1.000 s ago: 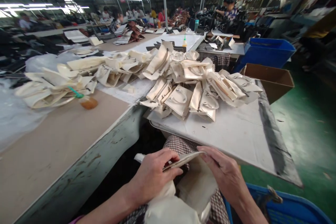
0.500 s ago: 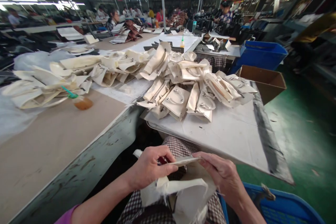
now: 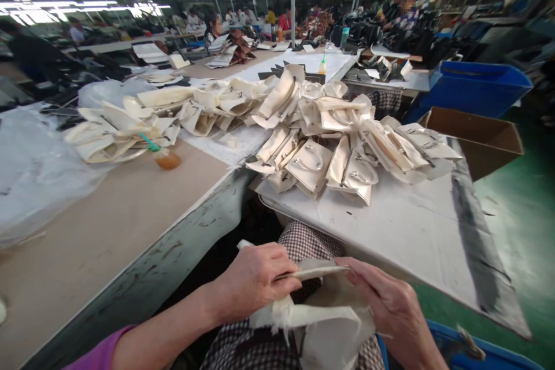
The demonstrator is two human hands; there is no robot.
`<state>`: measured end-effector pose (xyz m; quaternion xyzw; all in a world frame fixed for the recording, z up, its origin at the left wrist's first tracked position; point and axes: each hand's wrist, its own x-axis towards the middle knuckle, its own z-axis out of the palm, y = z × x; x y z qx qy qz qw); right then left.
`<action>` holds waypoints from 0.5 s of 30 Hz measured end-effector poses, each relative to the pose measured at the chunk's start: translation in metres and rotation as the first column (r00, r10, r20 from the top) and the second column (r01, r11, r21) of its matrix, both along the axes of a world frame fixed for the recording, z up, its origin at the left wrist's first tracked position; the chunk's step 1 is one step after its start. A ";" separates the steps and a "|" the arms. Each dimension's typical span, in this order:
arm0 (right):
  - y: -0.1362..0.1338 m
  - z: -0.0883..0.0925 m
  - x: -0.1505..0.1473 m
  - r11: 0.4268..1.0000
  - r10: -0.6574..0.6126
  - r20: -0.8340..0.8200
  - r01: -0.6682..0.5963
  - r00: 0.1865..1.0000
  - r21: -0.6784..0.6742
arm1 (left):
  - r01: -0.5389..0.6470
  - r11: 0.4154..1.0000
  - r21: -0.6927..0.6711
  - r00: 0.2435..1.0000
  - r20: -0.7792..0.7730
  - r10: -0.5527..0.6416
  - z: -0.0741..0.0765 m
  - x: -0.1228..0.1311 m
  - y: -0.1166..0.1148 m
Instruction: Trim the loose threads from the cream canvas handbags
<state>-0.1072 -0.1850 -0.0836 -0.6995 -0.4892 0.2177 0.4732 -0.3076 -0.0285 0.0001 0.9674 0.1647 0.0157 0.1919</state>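
A cream handbag piece (image 3: 323,315) with frayed edges lies over my lap, its opening towards me. My left hand (image 3: 264,277) pinches the far rim on the left, thumb below and fingers above. At the rim's right end, my right hand (image 3: 385,298) grips the same edge between thumb and fingers. Checked cloth (image 3: 312,240) covers my knees beneath it. Beyond my hands, a heap of cream handbags (image 3: 307,165) with handles and small metal fittings rests on the white-covered table (image 3: 403,225).
On the brown left table (image 3: 143,214) lie a glue bottle (image 3: 167,159) with a green nozzle and a plastic sheet (image 3: 39,167). A cardboard box (image 3: 477,139) and blue bin (image 3: 481,87) stand right. A blue crate (image 3: 489,352) is low at right. Several people work far back.
The view has swung left, so the scene sits further right. Both hands keep hold of the bag piece's rim; my left-hand fingers have closed in more along the edge.
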 end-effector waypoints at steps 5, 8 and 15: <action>-0.004 -0.007 0.003 0.990 -0.093 -0.020 0.090 0.995 -0.111 | -0.128 0.986 -0.110 0.969 0.198 0.148 -0.016 -0.024 -0.009; -0.005 -0.009 0.004 0.987 -0.109 0.007 0.109 0.994 -0.120 | -0.119 0.993 -0.011 0.943 0.311 0.117 -0.027 -0.022 -0.013; -0.003 -0.008 0.001 0.993 -0.110 -0.011 0.109 0.994 -0.055 | -0.062 0.982 0.179 0.899 0.436 -0.023 -0.036 -0.012 -0.006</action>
